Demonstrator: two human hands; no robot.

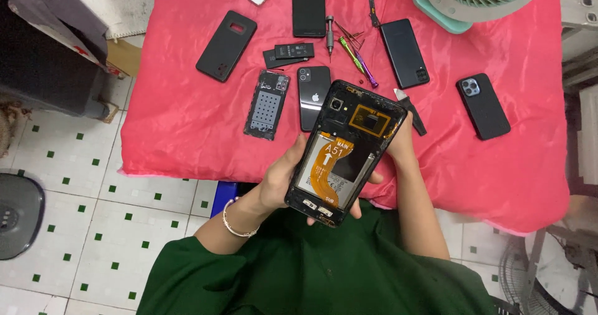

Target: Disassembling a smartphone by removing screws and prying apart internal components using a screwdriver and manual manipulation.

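I hold an opened smartphone (344, 150) with its back cover off, showing a battery, an orange flex cable and a square coil. My left hand (278, 181) grips its left edge and lower half. My right hand (398, 147) supports the right edge from behind, fingers showing under the bottom. The phone is tilted, camera end pointing away from me, above the near edge of the red cloth (187, 122).
On the red cloth lie a removed back panel (267, 104), a dark phone (313, 89), a black case (227, 45), battery parts (289, 53), screwdrivers (357, 61), tweezers, a black pry tool (411, 112), three more phones and a green fan (479, 0). Tiled floor on the left.
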